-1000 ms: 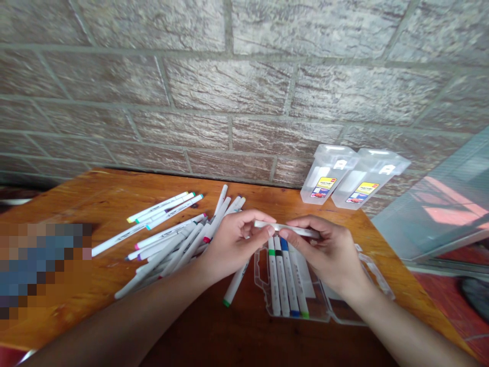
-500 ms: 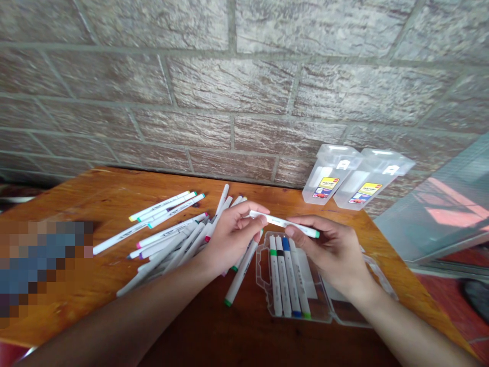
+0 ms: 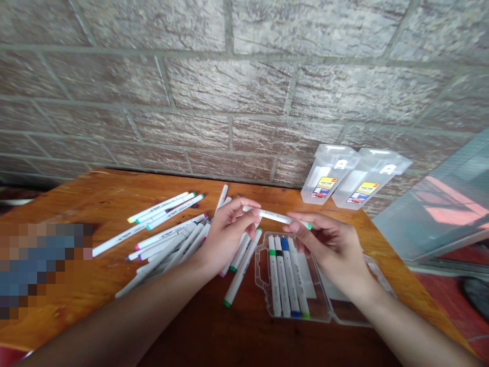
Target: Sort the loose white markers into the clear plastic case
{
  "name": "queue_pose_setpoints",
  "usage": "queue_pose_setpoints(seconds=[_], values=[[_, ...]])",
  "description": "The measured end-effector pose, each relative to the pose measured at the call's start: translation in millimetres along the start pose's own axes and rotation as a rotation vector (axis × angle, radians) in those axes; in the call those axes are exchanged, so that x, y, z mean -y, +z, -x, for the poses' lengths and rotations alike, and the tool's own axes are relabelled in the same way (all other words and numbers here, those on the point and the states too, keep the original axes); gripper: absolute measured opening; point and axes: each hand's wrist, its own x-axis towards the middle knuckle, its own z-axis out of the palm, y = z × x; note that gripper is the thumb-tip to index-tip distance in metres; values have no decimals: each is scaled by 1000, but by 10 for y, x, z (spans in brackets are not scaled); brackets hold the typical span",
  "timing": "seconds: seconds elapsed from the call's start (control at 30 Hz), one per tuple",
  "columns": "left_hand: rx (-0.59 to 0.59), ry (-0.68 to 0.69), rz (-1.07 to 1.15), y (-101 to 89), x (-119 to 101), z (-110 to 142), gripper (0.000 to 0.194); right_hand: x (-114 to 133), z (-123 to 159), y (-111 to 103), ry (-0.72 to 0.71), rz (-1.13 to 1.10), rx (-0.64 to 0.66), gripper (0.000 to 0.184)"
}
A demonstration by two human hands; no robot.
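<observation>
A white marker (image 3: 275, 216) with a green end is held level between my hands, above the table. My left hand (image 3: 231, 224) pinches its left end; my right hand (image 3: 324, 239) grips it near the green end with thumb and fingers. Below my right hand lies an opened clear plastic case (image 3: 263, 279). In its left half several white markers (image 3: 291, 285) stand side by side, with green, black and blue bands. Loose white markers (image 3: 168, 250) with coloured ends lie in a pile to the left, partly hidden behind my left hand and forearm.
Two translucent plastic cases (image 3: 321, 176) with yellow and blue labels stand upright at the back right, by the brick wall (image 3: 252, 92). The wooden table (image 3: 107, 188) ends at the right, beside a glass panel (image 3: 451, 199). A blurred patch covers the left edge.
The held marker has moved slightly left and up, with both hands still on it. My right fingers have shifted a little along it. The case and pile stay put.
</observation>
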Motion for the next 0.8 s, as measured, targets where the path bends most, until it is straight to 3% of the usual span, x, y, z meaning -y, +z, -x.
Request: queue_pose_setpoints(seconds=[0.8], values=[[-24,-24,155,-8,-18,-19,15,-25,5,-41,46,-270,110,26]])
